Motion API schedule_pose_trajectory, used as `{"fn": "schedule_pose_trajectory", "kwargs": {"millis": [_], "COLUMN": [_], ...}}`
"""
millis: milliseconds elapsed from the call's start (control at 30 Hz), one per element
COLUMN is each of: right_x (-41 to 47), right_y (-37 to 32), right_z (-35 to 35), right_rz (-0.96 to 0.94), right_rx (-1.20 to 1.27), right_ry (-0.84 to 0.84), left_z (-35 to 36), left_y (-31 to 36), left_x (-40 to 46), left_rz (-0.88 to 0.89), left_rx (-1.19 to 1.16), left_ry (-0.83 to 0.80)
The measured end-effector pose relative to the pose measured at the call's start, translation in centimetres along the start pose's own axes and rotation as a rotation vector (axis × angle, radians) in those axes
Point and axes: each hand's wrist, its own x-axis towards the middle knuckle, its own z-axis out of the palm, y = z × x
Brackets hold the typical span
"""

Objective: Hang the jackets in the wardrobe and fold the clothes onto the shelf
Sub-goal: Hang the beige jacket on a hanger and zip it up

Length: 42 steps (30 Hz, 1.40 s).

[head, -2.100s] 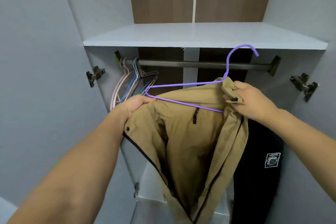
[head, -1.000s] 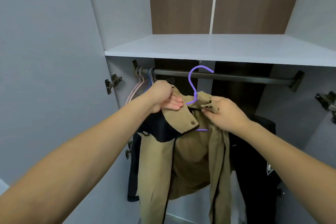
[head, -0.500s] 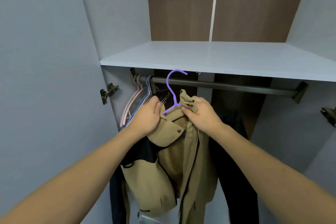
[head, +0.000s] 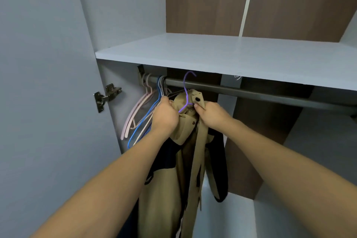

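Observation:
A tan jacket point(head: 185, 160) with dark navy panels hangs on a purple wire hanger point(head: 185, 91), held up just in front of the dark wardrobe rail point(head: 260, 93). The hanger's hook curves over the rail's top near its left end. My left hand point(head: 165, 116) grips the jacket's left shoulder by the collar. My right hand point(head: 210, 115) pinches the collar on the right, beside a black button. The pale grey shelf point(head: 222, 54) runs above the rail with nothing on it.
Several bare hangers point(head: 142, 116), pink, blue and white, hang bunched at the rail's left end, right beside my left hand. A door hinge point(head: 107, 96) juts from the left wall. The rail to the right of the jacket carries nothing in view.
Both hands lifted the jacket up and toward the rail. The purple hook, below the rail before, now reaches over it. The view moved closer to the wardrobe.

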Motion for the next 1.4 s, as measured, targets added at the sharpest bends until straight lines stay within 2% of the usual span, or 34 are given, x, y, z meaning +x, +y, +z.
{"fn": "schedule_pose_trajectory", "kwargs": {"millis": [233,500,667,733,800,833,933,1000,1100,1200,1400], "right_x": [6.3,9.7,11.2,11.6,12.0,12.0,12.0,11.8,11.7,12.0,12.8], "right_y": [3.9,8.8,10.9,11.7,12.8,13.3,14.9,15.8,17.1,18.5,20.3], "right_z": [1.1,6.7,10.6,11.9,13.3,13.8,14.9,15.6,17.4,19.7,24.0], "right_rz": [-0.046,-0.169,-0.232,-0.247,-0.246,-0.252,-0.324,-0.392,-0.429,-0.379,-0.325], "right_rx": [-0.011,0.049,0.141,0.249,0.421,0.524,0.742,0.784,0.934,1.112,1.189], "right_ry": [0.037,0.115,0.233,0.273,0.301,0.311,0.306,0.298,0.261,0.256,0.364], "left_z": [5.6,11.0,12.6,13.0,12.8,12.6,11.5,11.5,12.5,13.7,15.6], "left_y": [-0.2,-4.7,-6.5,-7.0,-7.0,-6.6,-3.8,-2.5,-4.3,-7.6,-12.2], "left_x": [4.9,7.1,7.5,7.7,7.9,8.3,9.5,10.0,9.4,8.5,5.4], "left_rz": [-0.018,0.045,0.22,0.347,0.395,0.365,0.21,0.217,0.284,0.457,0.656], "left_rx": [0.017,0.018,0.088,0.201,0.285,0.222,-0.175,-0.237,-0.089,0.003,0.383], "left_ry": [0.051,0.168,0.329,0.446,0.585,0.609,0.54,0.529,0.548,0.63,0.76]}}
